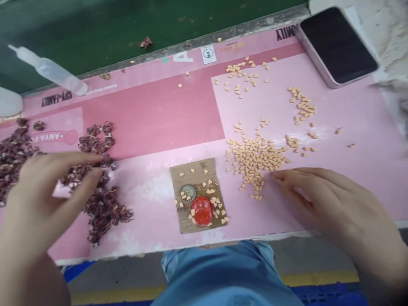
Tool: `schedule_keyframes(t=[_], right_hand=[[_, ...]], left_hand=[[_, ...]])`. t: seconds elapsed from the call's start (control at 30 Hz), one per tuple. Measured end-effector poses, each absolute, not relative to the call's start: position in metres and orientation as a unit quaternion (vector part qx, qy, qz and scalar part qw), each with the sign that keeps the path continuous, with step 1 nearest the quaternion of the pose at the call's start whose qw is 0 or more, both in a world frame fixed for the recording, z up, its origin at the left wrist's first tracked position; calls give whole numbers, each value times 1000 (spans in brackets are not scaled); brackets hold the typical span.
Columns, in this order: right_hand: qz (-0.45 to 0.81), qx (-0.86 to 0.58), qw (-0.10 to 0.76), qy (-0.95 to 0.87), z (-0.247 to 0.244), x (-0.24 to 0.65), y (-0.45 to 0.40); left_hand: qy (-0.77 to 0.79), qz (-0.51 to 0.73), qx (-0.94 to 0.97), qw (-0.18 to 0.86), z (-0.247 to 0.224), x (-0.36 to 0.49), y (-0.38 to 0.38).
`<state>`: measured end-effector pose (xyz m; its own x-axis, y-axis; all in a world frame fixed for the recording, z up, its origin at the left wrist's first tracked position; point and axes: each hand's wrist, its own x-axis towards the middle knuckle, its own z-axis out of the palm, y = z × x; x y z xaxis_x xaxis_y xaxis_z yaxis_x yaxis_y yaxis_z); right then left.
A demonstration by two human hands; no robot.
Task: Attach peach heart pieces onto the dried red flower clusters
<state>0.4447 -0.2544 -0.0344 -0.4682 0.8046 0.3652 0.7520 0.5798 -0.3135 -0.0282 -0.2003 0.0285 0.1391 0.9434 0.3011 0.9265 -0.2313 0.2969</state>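
Observation:
My left hand (pixel 47 191) is over a pile of small dark reddish-brown pieces (pixel 105 208). Its thumb and index finger are stretched out with a gap between the tips, right at the pieces. On the other side, my right hand (pixel 331 208) rests beside a heap of tiny beige heart-shaped pieces (pixel 258 157). Its thumb and fingertips are pressed together at the heap's edge; anything between them is too small to make out. Between the hands lies a brown square board (pixel 178 221) bearing a red cap (pixel 202 211), a metal bottle cap (pixel 188 192) and several hearts.
A translucent squeeze bottle (pixel 59 74) lies at the back left, near a white container (pixel 9 102). More dark pieces (pixel 12 157) are at the far left. A phone (pixel 339 44) lies at the back right. Pink printed mat (pixel 153 119) covers the table; a green surface (pixel 95 34) runs behind.

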Motion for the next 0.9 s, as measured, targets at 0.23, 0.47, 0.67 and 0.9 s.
schedule_keyframes(t=[0.23,0.47,0.67,0.9], right_hand=[[-1,-479,230,-847,-37,438,-257],[-47,-474,320,-819,-35,416,-248],[85,-442,358,-818,-32,378,-255],[137,-418,353,-826,-40,356,-260]], left_hand=[[551,133,824,16,19,-7,-295],[545,202,813,10,-12,-12,-308],[502,233,833,10,-23,20,-301],[532,194,824,-40,-27,39,-311]])
